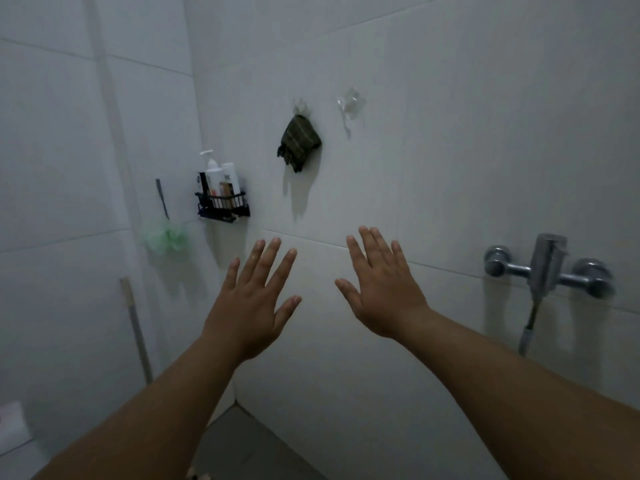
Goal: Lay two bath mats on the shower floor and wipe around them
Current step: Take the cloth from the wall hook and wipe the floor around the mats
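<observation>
A: What is nearest the camera?

B: Two bare forearms reaching forward. The left hand (pixel 251 299) and the right hand (pixel 382 289) are raised side by side, backs toward the camera, fingers spread wide and holding nothing. They are apart from each other.

A: And the bath mats?

B: None can be seen. Only a dark strip of shower floor (pixel 242 445) shows between the arms, at the foot of the tiled wall (pixel 450 116).

A: What is on the walls beyond?

B: To the right, a chrome shower mixer (pixel 549 268) with a hose hanging below it. Above the hands, a dark green cloth (pixel 298 144) hangs from a clear hook, with a second clear hook (pixel 350 103) just beside it, bare. In the corner, a black wire caddy (pixel 223 206) holds bottles, and a pale green bath sponge (pixel 168 237) hangs near it on the left wall.
</observation>
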